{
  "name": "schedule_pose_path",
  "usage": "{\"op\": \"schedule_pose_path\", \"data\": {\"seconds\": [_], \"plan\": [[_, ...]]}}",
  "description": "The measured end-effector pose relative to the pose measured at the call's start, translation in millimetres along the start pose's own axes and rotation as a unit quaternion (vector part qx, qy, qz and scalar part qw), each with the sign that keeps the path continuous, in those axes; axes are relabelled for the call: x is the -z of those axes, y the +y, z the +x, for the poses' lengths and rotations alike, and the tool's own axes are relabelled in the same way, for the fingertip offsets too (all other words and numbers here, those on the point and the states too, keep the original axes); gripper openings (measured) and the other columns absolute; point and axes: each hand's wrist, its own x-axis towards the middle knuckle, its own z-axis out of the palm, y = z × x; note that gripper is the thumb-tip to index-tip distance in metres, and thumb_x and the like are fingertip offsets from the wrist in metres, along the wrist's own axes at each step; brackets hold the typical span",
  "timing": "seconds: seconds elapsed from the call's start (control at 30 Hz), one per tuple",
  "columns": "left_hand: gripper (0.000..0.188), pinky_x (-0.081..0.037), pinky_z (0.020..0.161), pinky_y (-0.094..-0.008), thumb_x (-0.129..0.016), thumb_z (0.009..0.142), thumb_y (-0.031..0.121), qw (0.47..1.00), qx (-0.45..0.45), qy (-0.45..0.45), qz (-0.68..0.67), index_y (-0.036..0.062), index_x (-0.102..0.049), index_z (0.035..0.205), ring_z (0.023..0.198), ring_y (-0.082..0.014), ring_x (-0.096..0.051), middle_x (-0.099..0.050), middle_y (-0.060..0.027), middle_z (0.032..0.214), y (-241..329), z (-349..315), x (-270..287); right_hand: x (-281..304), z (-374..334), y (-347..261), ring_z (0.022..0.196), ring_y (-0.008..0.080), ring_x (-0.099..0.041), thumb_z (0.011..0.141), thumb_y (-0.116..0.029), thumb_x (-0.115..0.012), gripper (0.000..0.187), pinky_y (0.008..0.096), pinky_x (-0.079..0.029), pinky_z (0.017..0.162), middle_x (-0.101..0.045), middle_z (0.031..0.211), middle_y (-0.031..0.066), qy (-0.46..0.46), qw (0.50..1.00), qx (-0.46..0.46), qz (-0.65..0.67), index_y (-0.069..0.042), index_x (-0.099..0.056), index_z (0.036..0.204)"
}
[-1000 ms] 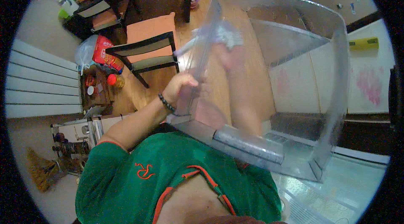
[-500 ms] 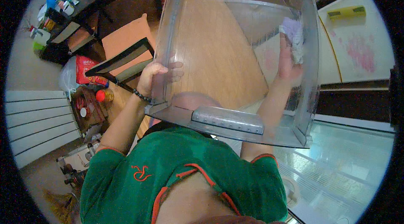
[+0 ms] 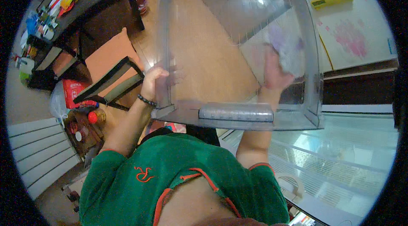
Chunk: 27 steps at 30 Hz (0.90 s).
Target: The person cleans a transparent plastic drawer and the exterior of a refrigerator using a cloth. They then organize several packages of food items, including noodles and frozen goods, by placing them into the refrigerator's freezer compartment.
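Clear stiff plastic: 1 big drawer-like bin (image 3: 313, 69), held up in front of the person's chest, over the wooden floor (image 3: 151, 20), not resting on anything visible. Front strip (image 3: 236, 112), a thicker grip bar, faces the body.

Left hand (image 3: 155, 75) pinches the left side wall, thumb on the near side, fingers showing through the plastic. Right hand (image 3: 277, 72) shows through the clear panel with a white-and-purple cloth (image 3: 293, 56) in it; finger closure blurred. Right forearm passes behind the front strip; whether the cloth touches the plastic, can't tell.

Handling, judged: light for its size, but bulky, so weight probably swings away from a 1-sided hold. Walls look rigid, maybe a bit flexy mid-panel; corners probably stiffest. Smooth faces likely slippery, more so if wet (wetness not readable). Probably brittle: a knock on a corner could crack it.

Where to hold: best bets are the 2 side walls near the front corners, or the front strip, which looks thickest. Flat middle panel gives nothing to hook fingers on. Left hand alone at 1 wall likely lets it twist; a palm under the opposite side would steady it. Chair (image 3: 112, 86) stands near the left hand, so keep the left edge away from it.
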Motion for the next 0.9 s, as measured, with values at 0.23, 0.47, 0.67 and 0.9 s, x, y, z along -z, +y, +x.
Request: {"op": "schedule_pose_path", "data": {"seconds": [0.23, 0.47, 0.67, 0.9], "plan": [[0.067, -0.040, 0.093, -0.0462, -0.052, 0.070, 0.017, 0.996, -0.072, -0.055, 0.006, 0.0061, -0.032, 0.132, 0.106, -0.0344, -0.052, -0.049, -0.0178, 0.121, -11.1, 79.2, -23.6, 64.5, -40.1, 74.8, 0.127, 0.0337, -0.031, 0.090, -0.038, -0.037, 0.052, 0.0498, -0.021, 0.107, -0.036, 0.137, 0.0151, 0.066, 0.981, -0.117, -0.139, -0.007, -0.039, 0.130], [0.068, -0.043, 0.090, -0.0445, -0.049, 0.067, 0.013, 0.993, -0.107, 0.014, 0.045, 0.0020, -0.032, 0.132, 0.100, -0.0349, -0.054, -0.049, -0.0220, 0.114, 12.0, 166.1, -57.0, 57.4, 108.5, 21.5, 0.125, 0.0336, -0.034, 0.089, -0.040, -0.037, 0.051, 0.0489, -0.022, 0.107, -0.039, 0.135, 0.0153, 0.043, 0.989, -0.105, 0.093, -0.007, -0.043, 0.127], [0.062, -0.045, 0.086, -0.0453, -0.049, 0.066, 0.012, 0.990, -0.123, 0.055, 0.029, -0.0003, -0.038, 0.125, 0.097, -0.0360, -0.055, -0.051, -0.0199, 0.111, 9.7, 255.9, -65.8, 33.8, 172.1, 41.0, 0.122, 0.0313, -0.038, 0.091, -0.043, -0.033, 0.051, 0.0497, -0.027, 0.104, -0.041, 0.133, 0.0159, 0.168, 0.908, -0.302, 0.236, -0.008, -0.043, 0.127], [0.052, -0.047, 0.085, -0.0426, -0.049, 0.067, 0.008, 0.972, -0.146, 0.103, 0.152, -0.0046, -0.045, 0.117, 0.096, -0.0347, -0.057, -0.054, -0.0195, 0.110, 32.8, 318.7, -53.8, 128.5, 224.0, 4.8, 0.116, 0.0288, -0.046, 0.086, -0.043, -0.047, 0.060, 0.0436, -0.039, 0.097, -0.044, 0.129, 0.0134, 0.059, 0.956, -0.049, -0.283, -0.005, -0.038, 0.131]]}}
